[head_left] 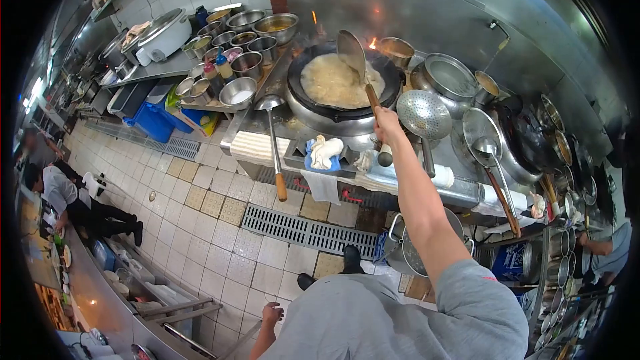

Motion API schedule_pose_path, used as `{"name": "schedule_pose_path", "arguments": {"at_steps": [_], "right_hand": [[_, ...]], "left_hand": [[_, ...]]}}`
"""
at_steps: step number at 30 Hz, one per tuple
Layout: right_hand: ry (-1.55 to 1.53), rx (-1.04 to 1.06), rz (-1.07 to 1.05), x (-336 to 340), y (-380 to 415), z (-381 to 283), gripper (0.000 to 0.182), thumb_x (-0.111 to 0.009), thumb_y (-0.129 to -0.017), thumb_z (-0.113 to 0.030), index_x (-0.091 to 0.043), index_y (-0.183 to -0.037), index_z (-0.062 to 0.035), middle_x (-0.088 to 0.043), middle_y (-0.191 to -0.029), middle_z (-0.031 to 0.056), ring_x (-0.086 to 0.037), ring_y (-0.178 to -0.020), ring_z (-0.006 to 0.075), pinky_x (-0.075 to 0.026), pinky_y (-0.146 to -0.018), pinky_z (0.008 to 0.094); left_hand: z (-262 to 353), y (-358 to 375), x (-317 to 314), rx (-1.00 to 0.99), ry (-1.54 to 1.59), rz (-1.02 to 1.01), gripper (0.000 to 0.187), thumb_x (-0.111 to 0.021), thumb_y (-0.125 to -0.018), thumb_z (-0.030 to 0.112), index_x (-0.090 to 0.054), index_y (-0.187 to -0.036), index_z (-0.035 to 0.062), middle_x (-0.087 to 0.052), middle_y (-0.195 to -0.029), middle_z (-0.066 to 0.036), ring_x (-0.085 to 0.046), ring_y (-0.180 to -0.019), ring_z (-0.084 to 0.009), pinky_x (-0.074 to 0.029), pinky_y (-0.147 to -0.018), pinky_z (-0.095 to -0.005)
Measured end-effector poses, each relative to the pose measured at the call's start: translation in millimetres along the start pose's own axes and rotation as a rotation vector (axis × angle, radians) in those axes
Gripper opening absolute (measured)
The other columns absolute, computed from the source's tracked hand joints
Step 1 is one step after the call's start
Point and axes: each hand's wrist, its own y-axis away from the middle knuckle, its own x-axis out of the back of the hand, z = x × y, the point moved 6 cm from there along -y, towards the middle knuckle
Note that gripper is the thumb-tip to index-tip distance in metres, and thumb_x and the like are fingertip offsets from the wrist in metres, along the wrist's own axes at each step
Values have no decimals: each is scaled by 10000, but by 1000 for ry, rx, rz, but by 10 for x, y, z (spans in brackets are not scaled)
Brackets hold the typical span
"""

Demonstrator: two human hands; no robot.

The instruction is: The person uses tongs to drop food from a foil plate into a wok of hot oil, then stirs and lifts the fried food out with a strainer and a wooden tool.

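A large wok (293, 87) stands on the range, with pale, foaming liquid (339, 79) bubbling in it. My right hand (387, 125), at the near edge of the wok, is closed around the wooden handle of a long utensil (351, 51). Its broad, rounded metal head is tilted up over the foam. Just right of that hand lies a perforated skimmer (424, 114). My left hand (272, 313) hangs low by my side above the tiled floor, fingers loosely bent and apart, holding nothing.
A ladle (270, 103) juts over the counter's front edge, left of folded cloths (325, 151). Metal bowls (238, 92) crowd the left shelf. Right of the wok are a pot (452, 75) and a strainer (481, 132). Flames (373, 44) show behind. A person (67, 193) works at far left.
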Motion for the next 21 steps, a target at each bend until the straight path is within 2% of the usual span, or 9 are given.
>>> {"name": "schedule_pose_path", "arguments": {"at_steps": [4,6,8,10,14,16,18,19,21], "right_hand": [[-113,-72,-44,-5,236,-323,357,-455,-906,-290,-482,-1211,-106,-419,-545,27,-309,-336,90,-202,-295,239],[-29,196,-38,1,372,-437,334,-465,-901,-293,-520,-1178,-113,-453,-559,34,-346,-357,102,-245,-304,251],[401,1059,399,-24,-99,-147,260,-478,-886,-274,-590,-1054,-111,-439,-525,28,-353,-334,110,-239,-287,270],[-33,93,-53,-210,53,75,202,-479,-874,-270,-578,-919,-100,-422,-512,21,-344,-330,106,-235,-287,266],[60,113,-65,-157,422,-439,196,-481,-870,-278,-500,-765,-114,-380,-525,-1,-300,-328,79,-194,-294,238],[215,226,-82,-85,279,-342,223,-490,-868,-286,-587,-869,-85,-516,-594,77,-469,-424,148,-362,-377,289],[493,788,209,-70,432,-435,285,-499,-849,-274,-605,-873,-10,-627,-759,197,-611,-684,335,-457,-620,402],[557,574,176,-13,442,-340,299,-498,-842,-275,-614,-957,-24,-618,-915,223,-569,-933,384,-428,-814,418],[577,516,196,155,300,-222,298,-493,-844,-271,-618,-977,-36,-617,-924,223,-574,-931,377,-435,-813,414]], "left_hand": [[-3,-35,30,43,51,26,362,-589,-689,-64,-549,-1038,23,-612,-686,-122,-602,-532,-204,-487,-437,-318],[27,-53,40,47,52,38,354,-589,-687,-69,-545,-1024,33,-609,-684,-119,-598,-527,-201,-483,-435,-318],[7,-62,28,56,66,23,350,-589,-688,-70,-542,-1018,36,-606,-683,-116,-598,-528,-199,-481,-435,-315],[-5,-64,-1,61,76,4,346,-590,-688,-70,-539,-1012,39,-604,-681,-113,-597,-529,-197,-479,-434,-311],[27,-38,-24,23,15,-7,349,-601,-687,-57,-537,-1014,43,-599,-676,-100,-599,-538,-198,-479,-438,-309],[52,-39,-32,40,4,-16,353,-606,-684,-52,-535,-1017,44,-599,-678,-98,-599,-540,-199,-480,-440,-309],[57,-25,-62,54,-49,-58,370,-610,-680,-47,-528,-1029,44,-600,-679,-94,-599,-541,-195,-482,-446,-310],[53,-23,-73,58,-53,-61,370,-610,-680,-47,-528,-1029,44,-600,-679,-94,-599,-541,-195,-482,-446,-310],[106,-57,-75,15,-61,-64,374,-602,-686,-36,-520,-1042,47,-608,-694,-99,-603,-551,-192,-488,-461,-313]]}}
